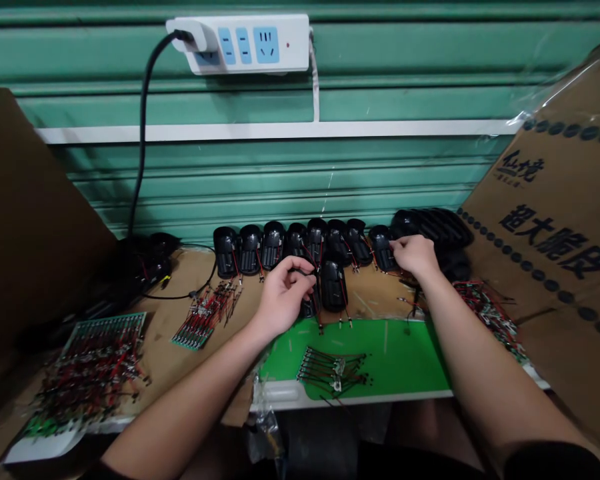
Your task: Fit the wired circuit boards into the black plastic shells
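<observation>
A row of black plastic housings (273,245), rounded and fitted with thin red and black wires, stands along the back of the bench. My right hand (416,256) is closed in a pinch at the right edge of the row's end housing (381,248). My left hand (286,295) is in front of the row with fingers curled and thumb drawn toward the index finger; what they hold, if anything, is hidden. Just beyond its fingertips is a partly covered black housing (310,305). Beside that stands another wired housing (334,287).
Small wired circuit boards lie on the green mat (405,353), with bundles at left (207,313), far left (97,360) and right (487,313). More black shells (433,227) are stacked back right. Cardboard (555,253) flanks the bench; a power strip (295,43) hangs above.
</observation>
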